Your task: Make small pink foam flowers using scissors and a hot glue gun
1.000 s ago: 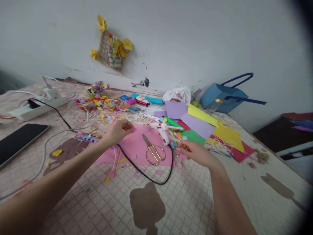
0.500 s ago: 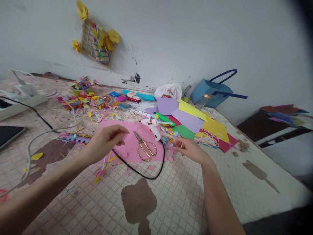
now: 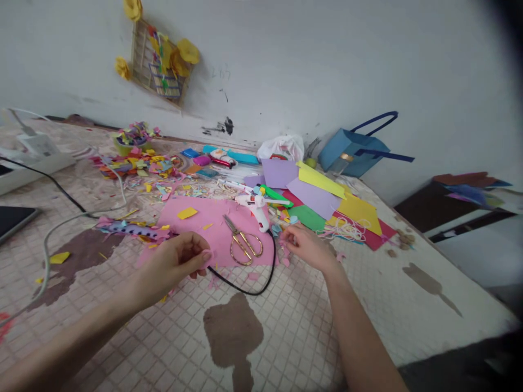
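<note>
My left hand (image 3: pixel 186 260) is closed in a pinch on a small pink paper piece (image 3: pixel 209 254), over the near edge of the pink sheet (image 3: pixel 180 209). To the right of that sheet, my right hand (image 3: pixel 304 245) has its fingers bent together at pink paper scraps (image 3: pixel 285 253); whatever lies between the fingertips is too small to make out. Gold-handled scissors (image 3: pixel 244 242) rest on the sheet between my hands. Just behind them is a white glue gun (image 3: pixel 258 209), its black cable (image 3: pixel 245 292) looping toward me.
Behind are paper scraps (image 3: pixel 151 163), a bowl (image 3: pixel 133 146) and coloured sheets (image 3: pixel 314 196). White string (image 3: pixel 347 230) lies right, with a blue bag (image 3: pixel 353 152) by the wall. A power strip (image 3: pixel 36 173) and dark tablet (image 3: pixel 16 220) are left.
My left hand has moved nearer to me, uncovering more of the pink sheet and a yellow piece on it. My right hand has shifted slightly left. The view has moved a little.
</note>
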The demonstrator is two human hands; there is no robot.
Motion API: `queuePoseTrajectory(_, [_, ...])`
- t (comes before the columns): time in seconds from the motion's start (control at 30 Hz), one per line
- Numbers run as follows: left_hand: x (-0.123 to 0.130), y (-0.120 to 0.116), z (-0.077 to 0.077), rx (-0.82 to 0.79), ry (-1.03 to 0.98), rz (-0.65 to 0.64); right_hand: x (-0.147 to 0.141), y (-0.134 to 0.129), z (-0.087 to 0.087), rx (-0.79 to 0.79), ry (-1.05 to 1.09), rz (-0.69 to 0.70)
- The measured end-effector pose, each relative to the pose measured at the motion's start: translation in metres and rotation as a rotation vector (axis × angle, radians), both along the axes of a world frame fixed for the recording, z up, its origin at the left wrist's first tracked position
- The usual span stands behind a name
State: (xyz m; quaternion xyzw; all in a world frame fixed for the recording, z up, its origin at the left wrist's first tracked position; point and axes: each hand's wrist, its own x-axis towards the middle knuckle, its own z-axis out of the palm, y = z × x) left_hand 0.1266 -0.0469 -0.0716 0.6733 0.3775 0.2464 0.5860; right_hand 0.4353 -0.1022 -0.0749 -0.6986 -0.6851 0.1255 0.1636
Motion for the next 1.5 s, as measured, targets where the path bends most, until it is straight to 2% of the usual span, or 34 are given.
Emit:
queuePoseTrajectory(0.27, [-0.002, -0.004, 0.001, -0.009, 0.031, -0.008, 0.010, 0.000, -0.002, 0.060, 0.071, -0.064])
queuePoseTrajectory(0.4, [0.002, 0.000, -0.006, 0.000, 0.020, -0.009, 0.009, -0.003, 0.003, 0.033, 0.186, -0.026])
queuePoseTrajectory(0.53, [0.010, 0.005, -0.013, 0.114, 0.012, 0.043, -0.014, -0.004, 0.008, 0.012, 0.303, 0.077])
queuePoseTrajectory(0.63, [0.016, 0.001, -0.012, 0.319, 0.124, 0.143, -0.043, -0.006, 0.011, 0.029, 0.338, 0.153])
queuePoseTrajectory(0.7, [0.019, -0.007, -0.008, 0.372, 0.172, 0.116, -0.063, -0.008, 0.012, 0.031, 0.347, 0.217])
queuePoseTrajectory(0.8, [0.026, -0.018, -0.004, 0.250, 0.115, -0.042, -0.086, -0.013, 0.012, 0.091, 0.299, 0.339])
queuePoseTrajectory(0.9, [0.029, -0.023, -0.004, 0.074, 0.042, -0.105, -0.097, -0.015, 0.011, 0.109, 0.286, 0.378])
queuePoseTrajectory(1.0, [0.030, -0.022, -0.007, -0.025, -0.008, -0.119, -0.100, -0.016, 0.009, 0.101, 0.338, 0.372])
queuePoseTrajectory(1.23, [0.028, -0.020, -0.009, -0.120, -0.028, -0.102, -0.100, -0.015, 0.008, 0.031, 0.539, 0.326])
queuePoseTrajectory(1.4, [0.028, -0.020, -0.005, -0.237, -0.074, -0.067, -0.098, -0.014, 0.007, -0.124, 0.816, 0.244])
queuePoseTrajectory(1.5, [0.027, -0.020, -0.004, -0.227, -0.071, -0.076, -0.092, -0.014, 0.012, -0.180, 0.825, 0.284])
